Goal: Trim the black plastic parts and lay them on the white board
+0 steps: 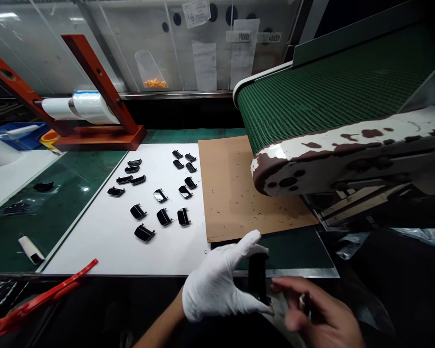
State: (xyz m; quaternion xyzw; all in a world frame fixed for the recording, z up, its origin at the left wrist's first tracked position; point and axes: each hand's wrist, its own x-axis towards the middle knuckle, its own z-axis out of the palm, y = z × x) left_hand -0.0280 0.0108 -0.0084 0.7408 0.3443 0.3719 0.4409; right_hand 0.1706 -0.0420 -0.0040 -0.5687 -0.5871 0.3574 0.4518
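Observation:
My left hand [217, 282], in a white glove, pinches a small glossy black plastic part [257, 278] between thumb and fingers, held upright at the table's near edge. My bare right hand [319, 314] sits just right of that part, fingers curled and blurred, its fingertips touching or almost touching the part's right side. Whether it holds anything is unclear. Several similar black parts [155, 193] lie spread in loose rows on a white sheet [105, 241] ahead and to the left.
A brown cardboard sheet [232, 193] lies right of the white sheet, under the end of a green conveyor belt [329, 92] with a worn white frame. A red stand with a film roll [90, 106] stands far left. Red-handled tool [39, 299] lies near left.

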